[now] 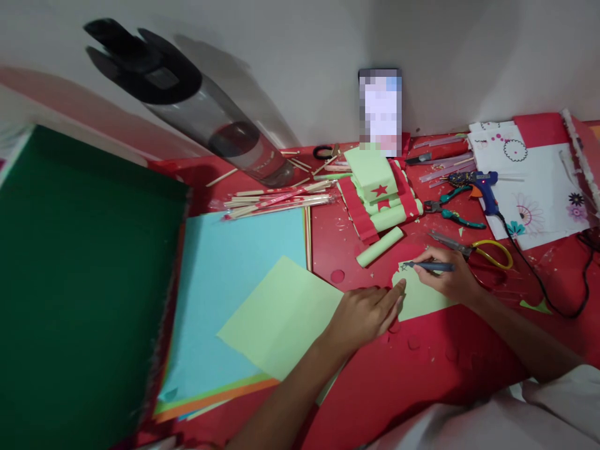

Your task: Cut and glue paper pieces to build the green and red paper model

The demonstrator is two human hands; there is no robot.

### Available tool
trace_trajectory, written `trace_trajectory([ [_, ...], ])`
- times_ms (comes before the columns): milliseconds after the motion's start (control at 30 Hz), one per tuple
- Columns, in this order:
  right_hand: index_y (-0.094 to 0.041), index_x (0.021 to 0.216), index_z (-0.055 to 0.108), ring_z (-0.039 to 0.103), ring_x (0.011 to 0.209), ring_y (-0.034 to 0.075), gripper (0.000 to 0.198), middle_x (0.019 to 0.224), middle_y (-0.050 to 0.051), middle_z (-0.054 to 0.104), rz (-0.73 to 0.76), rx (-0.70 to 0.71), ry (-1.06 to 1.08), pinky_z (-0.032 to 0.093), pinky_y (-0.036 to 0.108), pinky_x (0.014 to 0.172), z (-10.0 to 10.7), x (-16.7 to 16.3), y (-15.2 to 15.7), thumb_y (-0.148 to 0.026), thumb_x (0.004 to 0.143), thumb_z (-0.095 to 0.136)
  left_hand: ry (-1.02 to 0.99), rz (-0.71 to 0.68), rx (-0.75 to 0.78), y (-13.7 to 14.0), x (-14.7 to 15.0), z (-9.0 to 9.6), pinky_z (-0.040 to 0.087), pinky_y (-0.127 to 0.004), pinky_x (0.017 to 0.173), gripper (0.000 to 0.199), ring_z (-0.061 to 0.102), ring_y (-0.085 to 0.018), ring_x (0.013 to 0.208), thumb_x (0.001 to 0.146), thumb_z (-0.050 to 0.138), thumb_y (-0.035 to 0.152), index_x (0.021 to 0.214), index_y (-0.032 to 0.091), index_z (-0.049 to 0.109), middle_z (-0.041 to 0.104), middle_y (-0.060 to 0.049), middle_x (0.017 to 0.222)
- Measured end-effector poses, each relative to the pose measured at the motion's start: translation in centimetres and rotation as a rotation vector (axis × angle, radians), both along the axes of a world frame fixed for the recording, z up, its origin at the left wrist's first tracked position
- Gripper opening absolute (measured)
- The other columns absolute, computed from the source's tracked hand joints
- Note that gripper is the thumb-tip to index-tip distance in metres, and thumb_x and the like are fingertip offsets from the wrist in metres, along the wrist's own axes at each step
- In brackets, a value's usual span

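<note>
My right hand (447, 276) grips a dark pen (435, 266), its tip at a small star drawn near the upper left corner of a pale green paper piece (424, 300). My left hand (365, 312) lies palm down at that piece's left edge, fingers stretched out and one fingertip on the paper. Beneath the left wrist is a larger pale green sheet (281, 315), resting on a stack of coloured paper (234, 269) with light blue on top. Just beyond the hands are a rolled green paper tube (379, 247) and a red and green paper construction (387, 215) bearing a red star.
Scissors (492, 253), pliers (457, 209) and a glue gun (487, 187) with a black cord lie to the right. Wooden sticks (281, 199) lie behind the paper stack. A tall bottle (225, 131) stands at the back left, and a phone (382, 112) leans on the wall.
</note>
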State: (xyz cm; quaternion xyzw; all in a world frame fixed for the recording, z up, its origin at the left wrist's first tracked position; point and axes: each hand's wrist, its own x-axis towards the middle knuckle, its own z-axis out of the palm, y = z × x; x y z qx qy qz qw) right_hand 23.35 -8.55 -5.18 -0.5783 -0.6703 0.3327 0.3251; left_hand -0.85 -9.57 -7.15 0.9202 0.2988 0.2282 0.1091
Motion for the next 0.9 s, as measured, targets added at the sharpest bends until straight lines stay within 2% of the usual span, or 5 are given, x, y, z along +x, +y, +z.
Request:
trace_trajectory([
  [367, -0.023, 0.077, 0.066, 0.066, 0.051, 0.015, 0.005, 0.065, -0.001, 0.075, 0.031, -0.011, -0.002, 0.049, 0.023, 0.053, -0.08, 0.28, -0.08, -0.021, 0.081, 0.069, -0.015, 0.005, 0.023, 0.09, 0.1, 0.07, 0.038, -0.025, 0.049, 0.029, 0.062, -0.013, 0.053, 0.109, 0.048, 0.021, 0.126, 0.013, 0.07, 0.071, 0.001, 0.065],
  [667, -0.021, 0.08, 0.07, 0.066, 0.054, 0.015, 0.006, 0.066, 0.0, 0.074, -0.006, -0.08, 0.082, 0.048, 0.023, 0.054, -0.03, 0.63, -0.06, -0.026, 0.083, 0.071, -0.019, 0.008, -0.013, 0.04, 0.04, 0.0, 0.042, -0.026, 0.05, 0.029, 0.066, -0.014, 0.056, 0.109, 0.046, 0.022, 0.129, 0.015, 0.065, 0.073, 0.002, 0.069],
  [767, -0.021, 0.085, 0.07, 0.063, 0.052, 0.014, 0.009, 0.065, -0.001, 0.071, -0.066, -0.11, 0.173, 0.046, 0.023, 0.05, -0.11, 0.82, -0.04, -0.029, 0.086, 0.071, -0.096, 0.067, -0.099, 0.0, -0.16, 0.37, 0.051, -0.025, 0.06, 0.029, 0.072, -0.016, 0.068, 0.109, 0.045, 0.022, 0.132, 0.016, 0.06, 0.078, -0.003, 0.086],
  [833, -0.022, 0.085, 0.068, 0.061, 0.051, 0.013, 0.009, 0.064, -0.002, 0.069, -0.086, -0.092, 0.22, 0.045, 0.022, 0.049, -0.08, 0.85, -0.04, -0.029, 0.086, 0.072, -0.166, 0.126, -0.168, 0.0, -0.35, 0.54, 0.057, -0.028, 0.072, 0.032, 0.075, -0.018, 0.083, 0.108, 0.042, 0.021, 0.137, 0.016, 0.055, 0.078, -0.008, 0.101],
  [900, -0.022, 0.084, 0.068, 0.062, 0.052, 0.014, 0.009, 0.063, -0.002, 0.069, -0.074, -0.059, 0.234, 0.046, 0.023, 0.05, 0.04, 0.85, -0.05, -0.028, 0.086, 0.074, -0.242, 0.185, -0.219, 0.04, -0.48, 0.5, 0.06, -0.03, 0.081, 0.036, 0.075, -0.019, 0.092, 0.108, 0.04, 0.018, 0.143, 0.017, 0.05, 0.077, -0.01, 0.107],
])
